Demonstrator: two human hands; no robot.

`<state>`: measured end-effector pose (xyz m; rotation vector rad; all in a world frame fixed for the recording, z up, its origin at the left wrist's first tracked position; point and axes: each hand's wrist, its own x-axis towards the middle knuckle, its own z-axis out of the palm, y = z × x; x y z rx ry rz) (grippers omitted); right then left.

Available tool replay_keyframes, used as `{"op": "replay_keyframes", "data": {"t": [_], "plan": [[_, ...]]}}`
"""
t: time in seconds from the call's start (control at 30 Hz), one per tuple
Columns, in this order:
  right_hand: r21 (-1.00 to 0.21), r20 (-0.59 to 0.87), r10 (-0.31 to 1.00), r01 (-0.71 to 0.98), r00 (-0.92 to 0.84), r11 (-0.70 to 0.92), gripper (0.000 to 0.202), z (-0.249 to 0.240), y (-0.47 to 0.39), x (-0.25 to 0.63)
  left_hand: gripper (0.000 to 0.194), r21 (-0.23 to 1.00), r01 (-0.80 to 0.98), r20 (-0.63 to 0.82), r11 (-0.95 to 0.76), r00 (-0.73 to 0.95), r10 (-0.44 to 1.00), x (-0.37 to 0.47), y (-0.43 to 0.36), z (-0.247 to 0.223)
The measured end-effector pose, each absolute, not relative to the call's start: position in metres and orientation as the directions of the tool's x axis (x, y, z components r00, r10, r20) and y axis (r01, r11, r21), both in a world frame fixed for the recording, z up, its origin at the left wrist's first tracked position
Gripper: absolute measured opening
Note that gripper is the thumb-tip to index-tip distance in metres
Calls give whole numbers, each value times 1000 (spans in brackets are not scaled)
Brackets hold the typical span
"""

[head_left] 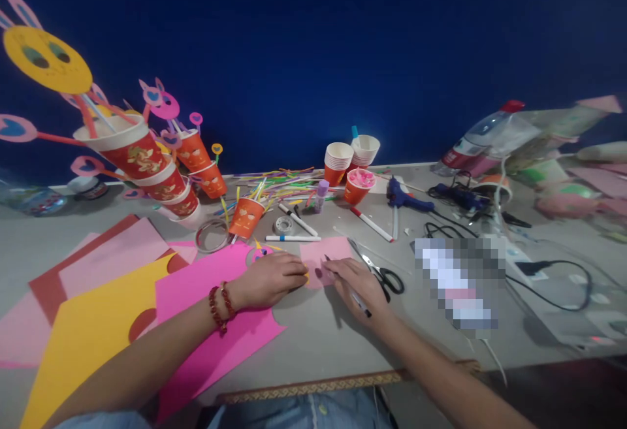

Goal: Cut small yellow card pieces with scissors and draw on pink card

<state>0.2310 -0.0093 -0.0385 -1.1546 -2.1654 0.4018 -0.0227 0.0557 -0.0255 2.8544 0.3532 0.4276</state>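
Note:
A small square of light pink paper (337,246) lies on the table in front of me. My left hand (274,277) is closed, its bent fingertips pressing on the paper's left edge. A sliver of something yellow shows at those fingertips, mostly hidden. In my right hand (360,288) is a white marker (361,303) with a black end, gripped like a pen, its dark tip over the paper. Black-handled scissors (386,277) lie just right of that hand. Under my left wrist is a bright pink sheet (210,344) with rounded cutouts.
Yellow card (93,324) and more sheets overlap at left. Behind stand decorated red cups (137,155), a cup of straws (246,217), loose straws (274,184), a glue stick (321,195), tape (283,224) and stacked cups (337,161). At right are a glue gun (406,198), cables and a pixelated object (458,285).

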Motion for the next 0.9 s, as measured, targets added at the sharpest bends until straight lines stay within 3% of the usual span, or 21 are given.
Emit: {"op": "replay_keyframes", "data": {"t": [0.3,0.9], "plan": [[-601,408,843,593,-350,536,27,-33,-9,231,29,145,279,182,-949,935,303,-24,47,-20],[-624,396,854,582,-339,521,26,-23,-9,232,33,115,352,174,-929,914,368,-14,37,-29]]}}
